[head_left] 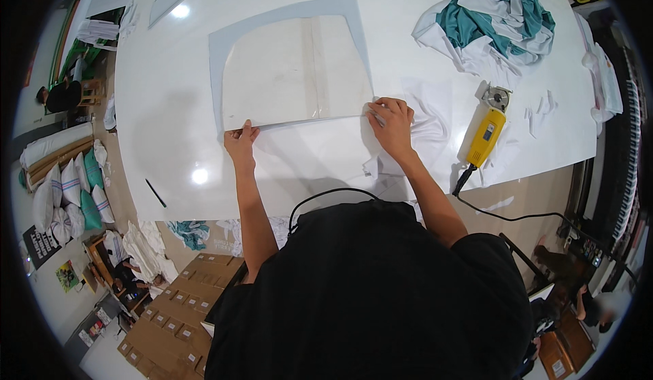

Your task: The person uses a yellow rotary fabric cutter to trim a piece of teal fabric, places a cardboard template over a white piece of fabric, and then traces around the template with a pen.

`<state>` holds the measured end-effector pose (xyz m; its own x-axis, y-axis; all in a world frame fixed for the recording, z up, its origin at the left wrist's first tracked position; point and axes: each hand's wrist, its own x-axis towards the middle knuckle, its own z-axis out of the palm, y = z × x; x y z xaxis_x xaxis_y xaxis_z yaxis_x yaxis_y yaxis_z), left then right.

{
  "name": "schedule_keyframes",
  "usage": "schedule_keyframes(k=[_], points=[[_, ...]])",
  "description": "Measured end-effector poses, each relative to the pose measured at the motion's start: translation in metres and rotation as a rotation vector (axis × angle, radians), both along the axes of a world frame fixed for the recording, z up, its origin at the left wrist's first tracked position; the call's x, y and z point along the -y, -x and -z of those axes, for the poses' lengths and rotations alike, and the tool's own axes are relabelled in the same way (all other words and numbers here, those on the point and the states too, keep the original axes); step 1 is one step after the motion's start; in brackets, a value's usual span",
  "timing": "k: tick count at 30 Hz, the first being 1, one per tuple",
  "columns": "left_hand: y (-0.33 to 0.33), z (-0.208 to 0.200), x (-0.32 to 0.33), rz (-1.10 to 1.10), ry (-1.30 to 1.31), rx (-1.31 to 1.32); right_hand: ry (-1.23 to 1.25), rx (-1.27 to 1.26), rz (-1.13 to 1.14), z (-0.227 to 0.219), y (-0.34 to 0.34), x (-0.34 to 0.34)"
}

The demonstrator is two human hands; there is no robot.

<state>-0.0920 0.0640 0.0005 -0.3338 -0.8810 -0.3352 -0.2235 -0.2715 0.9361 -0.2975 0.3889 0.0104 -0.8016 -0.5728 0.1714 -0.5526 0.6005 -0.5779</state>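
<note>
A cream paper pattern (pixel 272 67) with a curved top and a strip of clear tape lies on a larger piece of pale grey-blue fabric (pixel 356 14). My left hand (pixel 241 143) pinches the near left corner of the pattern and the fabric edge under it. At the near right corner, my right hand (pixel 393 127) has bent fingers pinched on the edge. How many layers each hand grips is hidden. Loose white fabric (pixel 432 118) lies beside and under the right hand.
On the white table (pixel 163 108), a yellow electric rotary cutter (pixel 484 137) rests at right, its black cord (pixel 524 211) running off the edge. A teal and white fabric heap (pixel 490 23) lies far right. A dark pen (pixel 156 194) is at left; cardboard boxes (pixel 183 308) stand below.
</note>
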Motion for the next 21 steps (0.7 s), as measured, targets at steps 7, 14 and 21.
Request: schedule_keyframes(k=[7, 14, 21], points=[[-0.001, -0.003, -0.002, -0.016, -0.073, -0.056, 0.035, 0.051, 0.020, 0.001, 0.000, 0.000], [0.003, -0.001, 0.002, -0.054, -0.090, -0.130, 0.073, 0.046, 0.021, 0.009, 0.002, -0.001], [0.006, 0.005, 0.002, -0.045, -0.096, -0.141, 0.045, 0.016, 0.021, 0.013, 0.002, -0.002]])
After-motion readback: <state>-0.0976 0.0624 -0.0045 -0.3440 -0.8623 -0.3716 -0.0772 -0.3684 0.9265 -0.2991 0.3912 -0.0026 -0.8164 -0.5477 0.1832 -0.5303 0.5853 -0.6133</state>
